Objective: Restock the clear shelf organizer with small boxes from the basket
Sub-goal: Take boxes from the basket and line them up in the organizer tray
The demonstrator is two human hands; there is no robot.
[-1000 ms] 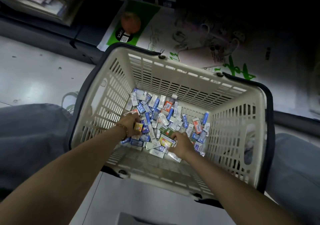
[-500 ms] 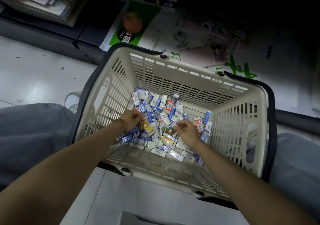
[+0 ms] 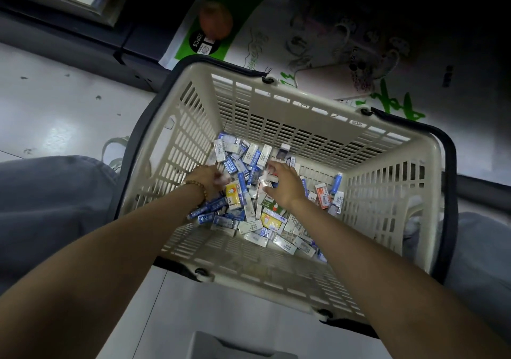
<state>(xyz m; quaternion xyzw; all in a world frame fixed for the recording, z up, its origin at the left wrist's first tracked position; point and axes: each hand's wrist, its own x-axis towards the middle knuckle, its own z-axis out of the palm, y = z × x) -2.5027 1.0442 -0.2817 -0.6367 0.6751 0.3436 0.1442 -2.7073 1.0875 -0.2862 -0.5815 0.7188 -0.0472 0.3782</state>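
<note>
- Stage: early, by my read. Both hands are down in the cream slatted plastic shopping basket [image 3: 279, 126] w/ dark handles, at the picking step. No box is visibly out of it.
- Task items: heap of small card boxes [image 3: 250, 222], mostly blue-white and white, covers the basket floor from centre to near side. Lots left to move.
- Clear shelf organizer: not in shot, so fill level unknown.
- Left hand [image 3: 207, 177]: on the left side of the heap, fingers curled down among the boxes. Motion-blurred, so can't tell if it grips anything. Wooden bead bracelet [image 3: 197, 188] on the wrist.
- Right hand [image 3: 284, 186]: palm down mid-heap, fingers bent over white boxes. Can't tell if it's a real pinch or just a touch.
- Hands are apart w/ a few boxes between them, e.g. a yellow box w/ white figure [image 3: 233, 194].
- Other colours: green box [image 3: 272, 202] just below the right hand; orange-white box [image 3: 323, 195] nearer the right wall.
- Text: "20PCS" reads on the black disc of a green-white flat pack [image 3: 203, 43] beyond the basket.
- Green brush-style script [image 3: 392, 104] on a white pack past the far rim isn't legible.
- Box print is too small to read.
- Basket sits on pale floor between grey trouser knees [image 3: 55, 193].
</note>
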